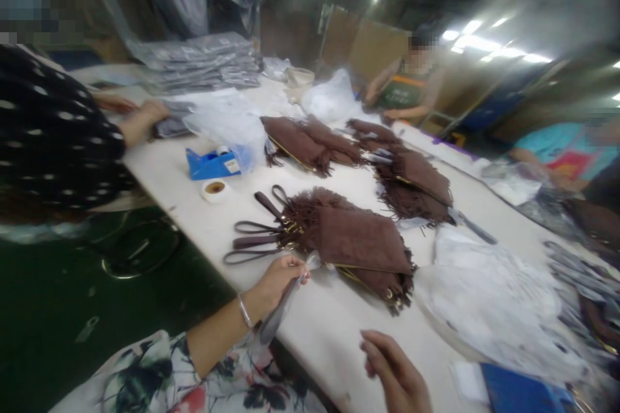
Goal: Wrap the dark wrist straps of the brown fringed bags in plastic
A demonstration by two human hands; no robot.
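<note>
My left hand [285, 274] is closed on a dark strap [278, 319], which hangs below the fingers past the table edge. Clear plastic shows at the strap's upper end. Just beyond that hand lies a pile of brown fringed pouches [363, 239] with gold zips. Several looped wrist straps [256, 229] fan out from the pile's left side. Over the near part of the table is my right hand [397, 374], its fingers loosely bent and apart from the thumb side, with nothing visible in them.
A blue tape dispenser [213, 164] and a tape roll [214, 191] sit at the left edge. More brown pouches [300, 142] lie farther back. White plastic bags [489, 290] spread to the right, near a blue object [520, 390]. Co-workers stand around the white table [194, 219].
</note>
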